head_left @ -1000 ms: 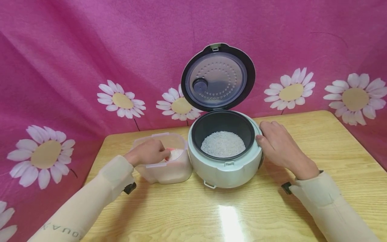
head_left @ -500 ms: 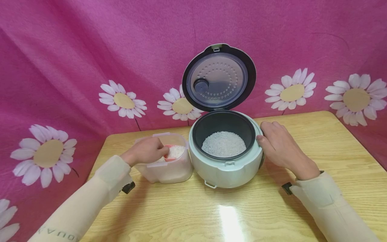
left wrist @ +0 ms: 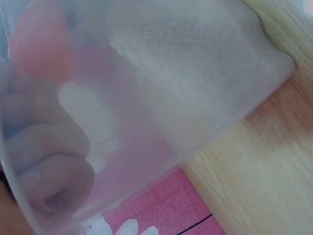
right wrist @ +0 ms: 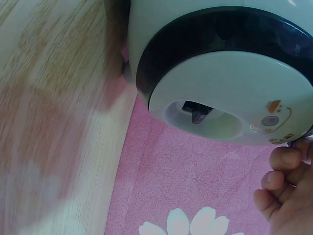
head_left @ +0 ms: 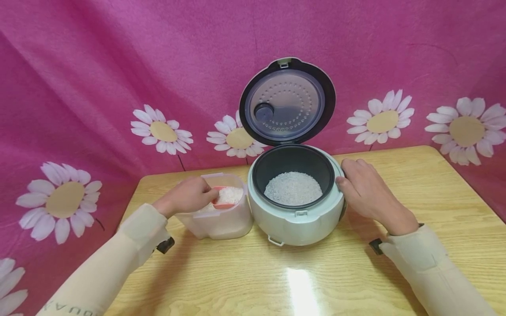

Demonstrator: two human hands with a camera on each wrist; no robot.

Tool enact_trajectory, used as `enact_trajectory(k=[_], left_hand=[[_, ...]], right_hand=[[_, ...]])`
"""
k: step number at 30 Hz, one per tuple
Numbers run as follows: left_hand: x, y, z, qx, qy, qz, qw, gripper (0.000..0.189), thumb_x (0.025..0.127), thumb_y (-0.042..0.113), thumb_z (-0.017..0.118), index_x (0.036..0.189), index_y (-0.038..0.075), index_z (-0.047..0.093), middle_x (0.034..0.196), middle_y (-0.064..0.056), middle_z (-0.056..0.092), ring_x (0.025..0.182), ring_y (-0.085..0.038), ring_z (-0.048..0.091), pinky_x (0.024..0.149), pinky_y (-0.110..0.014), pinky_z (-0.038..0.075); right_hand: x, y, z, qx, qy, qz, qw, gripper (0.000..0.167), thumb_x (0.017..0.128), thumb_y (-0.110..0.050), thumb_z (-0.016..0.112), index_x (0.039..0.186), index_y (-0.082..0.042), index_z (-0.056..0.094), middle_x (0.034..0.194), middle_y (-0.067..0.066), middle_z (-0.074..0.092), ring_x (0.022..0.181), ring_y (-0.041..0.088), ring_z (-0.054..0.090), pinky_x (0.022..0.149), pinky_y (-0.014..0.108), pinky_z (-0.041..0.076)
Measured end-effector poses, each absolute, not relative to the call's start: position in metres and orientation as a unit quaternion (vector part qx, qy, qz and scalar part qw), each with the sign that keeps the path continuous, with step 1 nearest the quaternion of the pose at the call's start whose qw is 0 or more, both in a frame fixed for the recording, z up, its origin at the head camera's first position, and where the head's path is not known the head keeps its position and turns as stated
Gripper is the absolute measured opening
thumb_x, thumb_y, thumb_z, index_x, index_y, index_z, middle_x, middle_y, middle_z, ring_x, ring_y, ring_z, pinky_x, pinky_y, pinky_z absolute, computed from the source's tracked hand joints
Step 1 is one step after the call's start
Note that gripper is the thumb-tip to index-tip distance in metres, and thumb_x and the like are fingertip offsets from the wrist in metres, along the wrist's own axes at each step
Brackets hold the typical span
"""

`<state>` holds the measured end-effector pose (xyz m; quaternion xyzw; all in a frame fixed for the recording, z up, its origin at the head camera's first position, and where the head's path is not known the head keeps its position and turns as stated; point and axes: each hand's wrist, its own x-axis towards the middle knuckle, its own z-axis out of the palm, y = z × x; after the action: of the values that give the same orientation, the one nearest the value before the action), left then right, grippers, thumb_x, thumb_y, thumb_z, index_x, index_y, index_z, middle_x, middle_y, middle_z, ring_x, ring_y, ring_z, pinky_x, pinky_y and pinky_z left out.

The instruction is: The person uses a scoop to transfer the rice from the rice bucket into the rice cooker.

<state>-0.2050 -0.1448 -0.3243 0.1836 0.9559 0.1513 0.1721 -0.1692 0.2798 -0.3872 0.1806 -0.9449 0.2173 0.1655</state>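
My left hand pinches the handle of a red scoop inside a translucent plastic container. White rice fills the scoop, which sits at the level of the container's opening. Through the cloudy wall, the left wrist view shows the curled fingers and the blurred red scoop. Right beside the container stands a pale rice cooker with a dark inner pot holding a heap of rice. My right hand grips the cooker's right rim, thumb on the upper edge and fingers curled at its side.
The cooker's lid stands raised at the back. Both vessels rest on a wooden table, close to a pink cloth with daisies hanging behind. The cooker's control panel shows in the right wrist view.
My left hand has drawn up and slightly left, and the red scoop has come into fuller view, filled with rice. The right hand keeps its grip on the cooker.
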Motion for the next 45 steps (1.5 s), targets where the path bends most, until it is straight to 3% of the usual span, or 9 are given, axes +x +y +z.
enact_trajectory(k=[9, 21, 35, 45], left_hand=[[-0.203, -0.149, -0.321, 0.181, 0.957, 0.161, 0.16, 0.043, 0.1, 0.029, 0.05, 0.058, 0.02, 0.049, 0.056, 0.007, 0.031, 0.054, -0.01, 0.031, 0.056, -0.027, 0.031], [-0.202, -0.156, -0.315, 0.184, 0.957, 0.176, 0.136, 0.045, 0.1, 0.026, 0.048, 0.055, 0.019, 0.044, 0.056, 0.007, 0.029, 0.054, -0.009, 0.028, 0.056, -0.027, 0.029], [-0.197, -0.164, -0.307, 0.166, 0.964, 0.168, 0.127, 0.044, 0.102, 0.029, 0.047, 0.059, 0.018, 0.048, 0.058, 0.007, 0.031, 0.055, -0.012, 0.034, 0.059, -0.028, 0.035], [-0.194, -0.169, -0.302, 0.166, 0.963, 0.174, 0.121, 0.044, 0.102, 0.028, 0.046, 0.059, 0.019, 0.047, 0.058, 0.007, 0.028, 0.056, -0.011, 0.03, 0.058, -0.027, 0.032]], right_hand=[[-0.169, 0.28, -0.387, 0.18, -0.945, 0.217, 0.167, 0.012, 0.095, -0.019, 0.052, 0.101, -0.009, 0.054, 0.082, 0.004, 0.05, 0.083, 0.02, 0.043, 0.073, 0.037, 0.035], [-0.17, 0.279, -0.388, 0.175, -0.946, 0.219, 0.16, 0.013, 0.095, -0.019, 0.052, 0.101, -0.008, 0.054, 0.082, 0.005, 0.05, 0.083, 0.021, 0.044, 0.074, 0.037, 0.036], [-0.17, 0.279, -0.387, 0.175, -0.947, 0.217, 0.158, 0.012, 0.095, -0.018, 0.051, 0.101, -0.008, 0.054, 0.081, 0.005, 0.05, 0.083, 0.021, 0.044, 0.073, 0.037, 0.036], [-0.17, 0.279, -0.387, 0.167, -0.95, 0.217, 0.15, 0.013, 0.096, -0.018, 0.05, 0.102, -0.007, 0.054, 0.082, 0.006, 0.05, 0.083, 0.022, 0.043, 0.073, 0.038, 0.036]])
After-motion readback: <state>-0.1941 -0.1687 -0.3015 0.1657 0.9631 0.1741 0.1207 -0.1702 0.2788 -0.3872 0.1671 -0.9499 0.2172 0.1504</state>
